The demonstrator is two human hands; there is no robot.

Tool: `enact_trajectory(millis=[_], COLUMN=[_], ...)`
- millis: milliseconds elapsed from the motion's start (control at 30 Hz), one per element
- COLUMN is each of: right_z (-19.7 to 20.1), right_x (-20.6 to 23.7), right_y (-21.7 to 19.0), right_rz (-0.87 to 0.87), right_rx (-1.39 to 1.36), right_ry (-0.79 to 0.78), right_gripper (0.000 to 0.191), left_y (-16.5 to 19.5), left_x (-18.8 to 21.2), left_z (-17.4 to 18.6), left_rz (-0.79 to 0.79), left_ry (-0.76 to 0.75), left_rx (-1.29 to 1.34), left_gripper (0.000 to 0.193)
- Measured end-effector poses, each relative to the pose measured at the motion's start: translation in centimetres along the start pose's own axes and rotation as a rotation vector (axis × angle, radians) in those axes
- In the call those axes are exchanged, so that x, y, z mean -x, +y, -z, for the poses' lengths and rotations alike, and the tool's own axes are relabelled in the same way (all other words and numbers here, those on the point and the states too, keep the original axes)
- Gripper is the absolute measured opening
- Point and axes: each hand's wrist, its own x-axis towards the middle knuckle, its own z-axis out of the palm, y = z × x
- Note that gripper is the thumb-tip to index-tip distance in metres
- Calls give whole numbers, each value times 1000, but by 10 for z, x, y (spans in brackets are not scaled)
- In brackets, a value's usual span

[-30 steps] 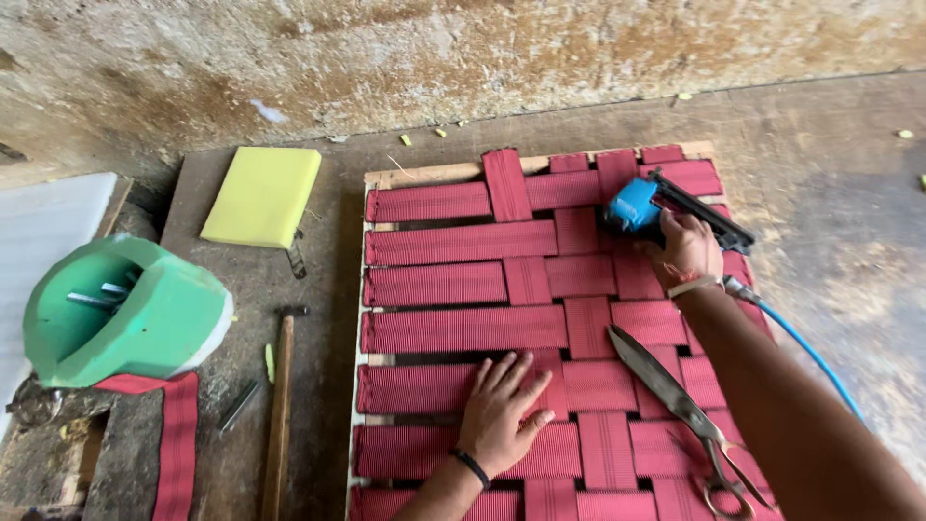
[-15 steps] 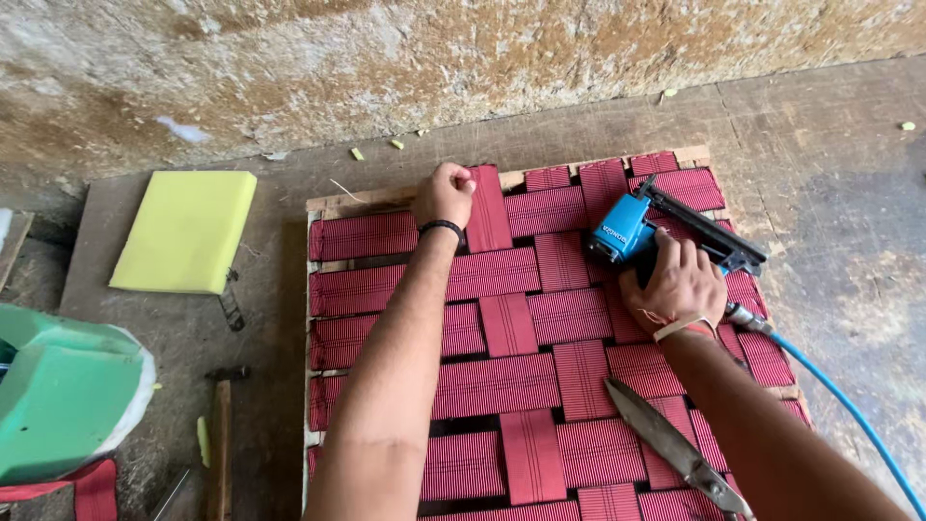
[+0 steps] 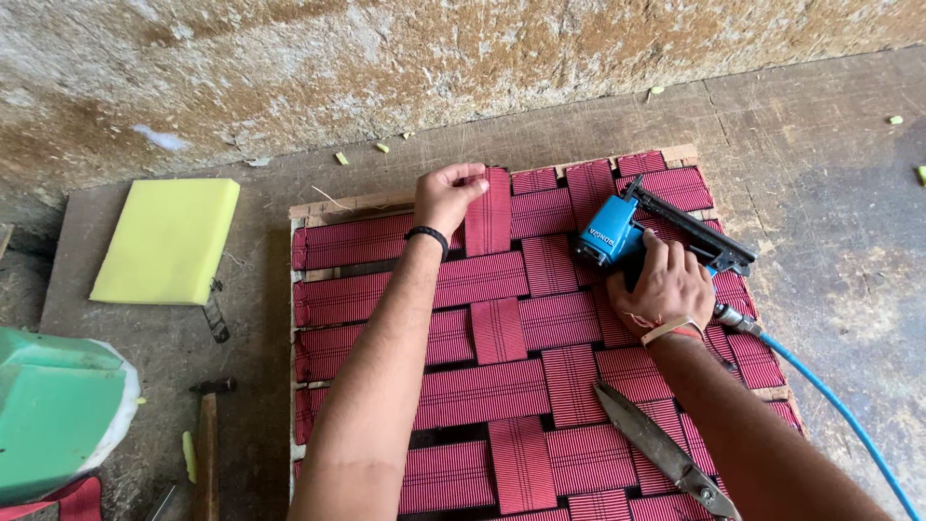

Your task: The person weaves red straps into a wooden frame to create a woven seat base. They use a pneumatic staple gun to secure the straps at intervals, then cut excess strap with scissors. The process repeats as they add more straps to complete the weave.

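**Webbing pinned at the frame's far edge, stapler alongside**

Right now the biggest thing on the floor is the wooden frame (image 3: 359, 204) covered in woven red webbing (image 3: 482, 386), which fills the middle of the view. At about eleven o'clock on the frame, the left hand (image 3: 446, 196) pinches the end of one vertical strap (image 3: 490, 210), fingers curled and pressed together over its top edge where it meets the wood. At two o'clock, the right hand (image 3: 666, 287) is wrapped closed around the grip of a blue pneumatic stapler (image 3: 617, 232), whose black nose lies across the weave rather than on the strap end.

As I judge it, the main risk is the strap slackening or sliding sideways if the pinch eases, leaving a loose band in the weave. The left fingertips also sit just where a staple would land, so a shot placed too close could catch them. The blue air hose (image 3: 830, 400) trails off toward four o'clock and could drag on the tool.

Large shears (image 3: 656, 449) rest on the webbing at five o'clock, near the right forearm. Off the frame, a yellow foam pad (image 3: 169, 239) lies at nine o'clock, a green plastic tub (image 3: 58, 415) at eight, and a hammer (image 3: 207, 434) beside it; none lies between the hands.
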Motion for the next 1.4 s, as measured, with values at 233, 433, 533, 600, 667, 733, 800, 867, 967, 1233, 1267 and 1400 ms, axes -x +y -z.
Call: enact_trajectory(millis=[233, 433, 533, 600, 667, 733, 800, 867, 967, 1233, 1267, 1400], right_z=[0, -1, -2, -3, -3, -3, -3, -2, -1, -2, -1, -1], right_x=[0, 0, 0, 1, 1, 0, 0, -1, -1, 0, 0, -1], right_y=[0, 0, 0, 1, 1, 1, 1, 0, 0, 0, 0, -1], right_rz=[3, -20, -17, -17, -18, -15, -21, -18, -18, -21, -20, -28], right_rx=[2, 16, 19, 19, 21, 23, 27, 19, 13, 14, 16, 34], right_ry=[-1, -35, -30, -21, -18, -19, -23, -17, -10, -20, -23, -53], right_gripper=[77, 78, 76, 76, 75, 76, 76, 76, 76, 77, 77, 79], left_y=[21, 25, 23, 21, 19, 17, 16, 15, 15, 25, 27, 35], left_x=[7, 16, 16, 15, 13, 10, 7, 6, 5, 12, 13, 16], left_z=[0, -3, -1, 1, 2, 3, 4, 4, 4, 10, 11, 12], left_rz=[-119, -37, -86, -85, -34, -73, -80, -52, -64, 25, 26, 100], left_ry=[-14, -18, 4, -2, -27, -36, -50, -65, -51, -133, -157, -191], left_rx=[-276, -436, -287, -193, -132, -141, -118, -68, -37, -98, -97, -137], left_gripper=[30, 15, 21, 24, 26, 28, 30, 30, 28, 40, 44, 47])
